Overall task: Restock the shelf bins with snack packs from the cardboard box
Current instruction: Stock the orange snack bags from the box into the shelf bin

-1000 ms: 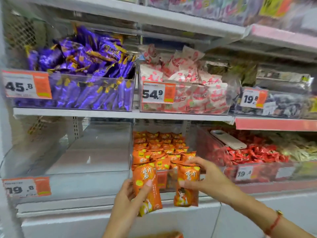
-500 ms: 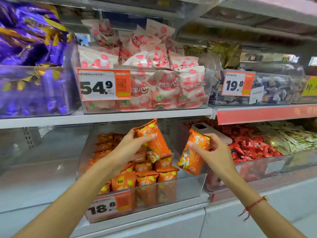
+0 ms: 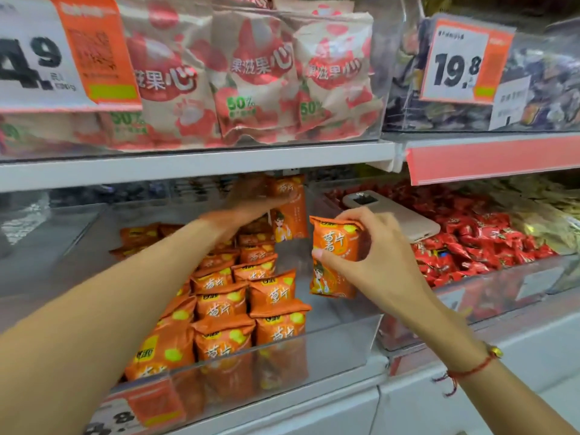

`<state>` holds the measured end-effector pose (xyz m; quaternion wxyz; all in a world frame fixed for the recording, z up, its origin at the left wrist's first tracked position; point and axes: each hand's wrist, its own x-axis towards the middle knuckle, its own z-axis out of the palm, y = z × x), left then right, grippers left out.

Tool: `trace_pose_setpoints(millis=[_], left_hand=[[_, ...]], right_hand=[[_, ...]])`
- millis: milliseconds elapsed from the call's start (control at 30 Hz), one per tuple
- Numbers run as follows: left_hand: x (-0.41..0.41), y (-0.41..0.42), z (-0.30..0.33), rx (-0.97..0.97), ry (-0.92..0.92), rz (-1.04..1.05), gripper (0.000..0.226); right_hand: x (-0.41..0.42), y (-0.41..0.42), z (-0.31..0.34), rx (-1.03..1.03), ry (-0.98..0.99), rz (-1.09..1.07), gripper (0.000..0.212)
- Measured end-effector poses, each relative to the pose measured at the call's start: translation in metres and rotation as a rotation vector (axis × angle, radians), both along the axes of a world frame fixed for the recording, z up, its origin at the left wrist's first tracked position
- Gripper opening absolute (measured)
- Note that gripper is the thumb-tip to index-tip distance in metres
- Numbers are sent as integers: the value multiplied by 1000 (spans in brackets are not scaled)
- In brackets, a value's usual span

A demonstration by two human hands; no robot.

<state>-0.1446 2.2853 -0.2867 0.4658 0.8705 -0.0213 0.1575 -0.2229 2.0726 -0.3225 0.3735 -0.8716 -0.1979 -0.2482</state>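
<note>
The left hand (image 3: 251,199) is smeared by motion, so its fingers and its grip on the upper orange pack (image 3: 290,211) cannot be made out. The big price tag (image 3: 59,51) at top left is cut by the frame edge, its first digit lost. The lower price tag (image 3: 138,409) on the clear bin (image 3: 345,343) runs off the bottom. The small print on the 19.8 tag (image 3: 461,61) is unreadable. The dark wrapped sweets (image 3: 552,89) at far right are blurred.

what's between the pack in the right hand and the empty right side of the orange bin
Nothing visible. The right hand holds its orange pack over the bare right side of the clear bin; the stacked packs sit further left.
</note>
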Motion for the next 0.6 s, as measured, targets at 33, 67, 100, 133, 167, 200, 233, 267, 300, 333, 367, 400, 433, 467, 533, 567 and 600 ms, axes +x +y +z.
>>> trace_pose_setpoints(millis=[33,67,100,133,167,200,233,267,300,333,367,400,433,467,533,567,600], left_hand=[[6,-1,0,11,-44,17,48],[10,-2,-2,-1,-74,41,50],[14,-3,-7,-4,-91,49,52],[17,-2,-10,6,-104,53,53],[21,-2,-13,27,-104,42,53],[24,0,-17,95,-102,41,53],[27,4,-20,210,-90,68,53],[29,8,-21,361,-87,114,52],[30,11,-23,483,-86,143,52],[31,12,-25,562,-92,156,51],[31,12,-25,608,-103,156,50],[31,10,-25,641,-124,161,49],[30,10,-24,670,-143,168,48],[30,9,-24,689,-159,175,47],[30,9,-23,736,-172,196,46],[31,9,-22,770,-171,212,47],[32,8,-22,817,-159,232,48]], right_hand=[[1,0,1,-17,3,1,50],[1,0,2,-31,7,5,50],[2,0,2,-41,12,10,50],[2,0,3,-50,14,12,50],[3,0,3,-59,15,11,50],[3,0,3,-66,13,11,50],[3,0,3,-70,9,12,51],[3,0,3,-70,5,13,51],[3,-1,3,-71,4,14,51],[3,-1,2,-75,0,15,51],[2,-2,1,-80,-5,15,50],[2,-2,0,-85,-13,15,50],[2,-2,-1,-92,-22,15,50],[2,-3,-2,-99,-31,14,51],[2,-2,-4,-108,-45,8,51],[2,-2,-5,-113,-49,4,51],[2,-2,-5,-117,-53,0,51]])
